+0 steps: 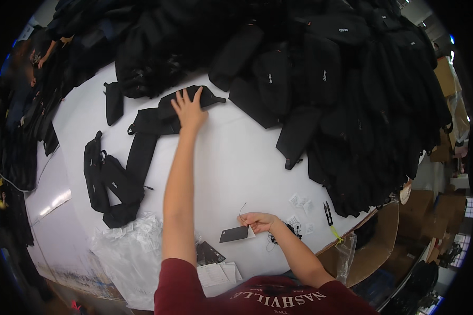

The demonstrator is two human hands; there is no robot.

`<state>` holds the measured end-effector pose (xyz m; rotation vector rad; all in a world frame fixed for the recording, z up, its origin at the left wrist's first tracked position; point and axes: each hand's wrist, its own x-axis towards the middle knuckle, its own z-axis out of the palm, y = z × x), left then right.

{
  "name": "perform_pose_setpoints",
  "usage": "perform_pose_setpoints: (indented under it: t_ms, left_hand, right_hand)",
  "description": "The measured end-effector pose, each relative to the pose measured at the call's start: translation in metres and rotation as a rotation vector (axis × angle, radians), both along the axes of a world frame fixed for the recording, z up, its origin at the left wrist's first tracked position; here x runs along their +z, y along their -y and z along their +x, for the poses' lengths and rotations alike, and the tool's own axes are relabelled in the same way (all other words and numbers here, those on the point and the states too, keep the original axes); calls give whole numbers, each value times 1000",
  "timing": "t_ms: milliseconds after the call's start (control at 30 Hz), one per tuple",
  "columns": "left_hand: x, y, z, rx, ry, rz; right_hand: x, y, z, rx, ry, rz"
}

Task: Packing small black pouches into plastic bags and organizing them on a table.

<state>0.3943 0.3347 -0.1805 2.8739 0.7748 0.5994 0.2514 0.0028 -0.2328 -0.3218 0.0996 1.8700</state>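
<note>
My left hand (191,111) reaches far across the table, its fingers spread flat on a black fabric pouch (201,97). That pouch overlaps another black pouch (151,122). Close to my body, my right hand (261,221) pinches a black hang tag (234,234) with a thin string sticking up from it. Beside that hand lies a tangle of black cords (293,231). More black tags (209,254) and white printed cards (215,274) rest between my arms. Several black pouches (113,181) lie in a loose ring on the left.
Heaps of black bags (320,79) cover the far and right sides of the white table (236,168). Clear plastic bags (131,257) pile up at near left. Thread snips (328,215) and small clear packets (301,202) lie at right, by an open cardboard box (381,244).
</note>
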Motion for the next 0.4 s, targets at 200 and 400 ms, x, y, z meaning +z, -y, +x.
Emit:
perform_pose_setpoints:
  t_ms: [200,400]
  left_hand:
    - [26,-42,-73,-74,-27,-497]
    - [51,-22,-135,-44,175,-737]
  right_hand:
    - [-4,-3,0,6,-7,-5]
    - [-12,-7,-3,-9,-108,50]
